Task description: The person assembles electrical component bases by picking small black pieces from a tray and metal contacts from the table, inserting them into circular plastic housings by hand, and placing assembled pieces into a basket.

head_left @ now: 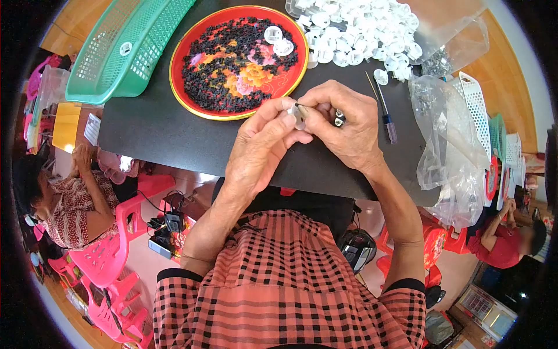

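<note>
Both grips closed on one small part above the bench; tray rim close, near strip open

My left grip (pixel 264 139) is closed, fingertips and thumb pinching a small white part (pixel 299 117). My right grip (pixel 344 125) is closed too, thumb and forefinger brought in on the right side of that same part. A dark tip (pixel 297 104) shows at its far side; I cannot tell which finger bears on it. Shiny pieces (pixel 339 118) show by my right palm, whether held or lying below I cannot tell.

The part is above the bench (pixel 139 134), just off the near right rim of the red tray (pixel 174 72). The tray carries scattered black pieces (pixel 200 87), with two white discs (pixel 278 41) at its far right. That rim is the tightest edge, beside my left fingers.

Far left, a green basket (pixel 125 49) stands by the tray with one white disc inside. At the far side, right of the tray, lies a heap of white parts (pixel 360 29); a loose one (pixel 381 77) sits at its near fringe. Right of my right grip lie a screwdriver (pixel 390 128), its handle toward me, and a thin rod (pixel 371 84). Clear plastic bags (pixel 444 136) crowd the right edge.

Open room: bare surface left of my left grip, and a strip between the tray and the near edge. My forearms cross that edge.
</note>
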### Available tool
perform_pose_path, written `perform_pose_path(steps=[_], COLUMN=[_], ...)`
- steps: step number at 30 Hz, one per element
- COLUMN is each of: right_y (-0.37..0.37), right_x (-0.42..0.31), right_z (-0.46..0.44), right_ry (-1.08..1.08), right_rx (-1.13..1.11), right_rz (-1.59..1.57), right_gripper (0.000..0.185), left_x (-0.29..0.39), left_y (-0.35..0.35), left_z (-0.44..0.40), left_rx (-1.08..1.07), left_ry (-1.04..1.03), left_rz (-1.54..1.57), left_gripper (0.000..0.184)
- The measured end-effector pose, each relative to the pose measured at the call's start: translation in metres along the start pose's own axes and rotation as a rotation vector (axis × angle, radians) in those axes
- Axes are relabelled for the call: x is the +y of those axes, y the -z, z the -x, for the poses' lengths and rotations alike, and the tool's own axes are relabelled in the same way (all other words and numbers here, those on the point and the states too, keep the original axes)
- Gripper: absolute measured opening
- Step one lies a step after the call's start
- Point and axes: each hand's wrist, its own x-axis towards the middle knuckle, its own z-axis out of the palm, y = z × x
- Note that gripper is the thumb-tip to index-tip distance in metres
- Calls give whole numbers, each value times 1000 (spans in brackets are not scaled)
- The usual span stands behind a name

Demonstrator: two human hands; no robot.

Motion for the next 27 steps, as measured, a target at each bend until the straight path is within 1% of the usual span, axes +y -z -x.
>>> perform_pose_path(steps=[1,2,3,4,6,10,12,16,19,22,24,27], right_y=[1,1,4,5,7,8,7,8,8,9,10,12], right_x=[2,4,-1,1,7,10,10,10,11,8,4,4], right_z=[0,0,-2,-2,-2,-1,-2,-2,-2,-2,-3,-5], right_ry=[-17,-33,-105,-106,-126,-94,-32,-35,-97,-77,-52,-6], right_rx=[5,10,-11,-12,-13,-47,-61,-67,-62,-78,-78,-81], right_rz=[-86,-173,-274,-276,-376,-319,-242,-223,-283,-256,-191,-119], right_gripper=[7,8,8,8,9,9,9,9,9,9,9,10], left_x=[2,5,6,6,5,2,1,2,1,1,1,1], left_y=[2,5,7,7,7,3,2,2,5,6,5,6], left_z=[-1,-2,-2,-2,-3,-3,-2,-4,-4,-3,-2,-2], left_rx=[1,-28,-56,-54,-64,-58,-24,-32,-76,-89,-59,-70], left_ry=[0,46,92,92,101,112,96,113,105,123,143,137], left_rz=[0,40,81,82,134,152,120,136,190,234,275,253], left_gripper=[24,26,28,28,30,32,33,34,34,34,34,35])
